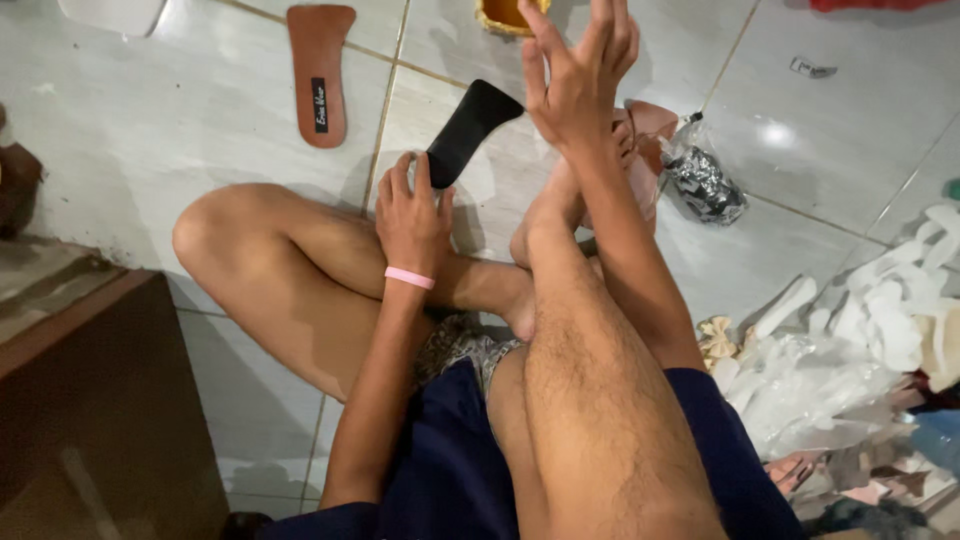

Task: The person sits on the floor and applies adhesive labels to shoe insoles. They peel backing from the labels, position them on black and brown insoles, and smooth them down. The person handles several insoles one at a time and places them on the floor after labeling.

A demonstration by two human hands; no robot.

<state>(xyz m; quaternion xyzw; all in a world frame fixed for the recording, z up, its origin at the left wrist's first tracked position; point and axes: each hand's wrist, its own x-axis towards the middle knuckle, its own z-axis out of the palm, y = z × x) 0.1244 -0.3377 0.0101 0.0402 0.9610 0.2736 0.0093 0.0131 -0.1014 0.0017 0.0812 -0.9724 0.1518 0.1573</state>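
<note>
I sit on a tiled floor with my legs folded. My left hand, with a pink band at the wrist, grips the lower end of a black shoe insole that slants up to the right over my shin. My right hand is raised above my right foot, fingers spread and empty, reaching toward the top of the view. Under my right foot lies a brown sole piece, partly hidden by the foot and arm.
A brown insole with a black label lies on the tiles at upper left. A yellow container sits at the top edge. A crumpled plastic bag lies right of my foot. White scraps and plastic pile at right. A dark wooden box stands at left.
</note>
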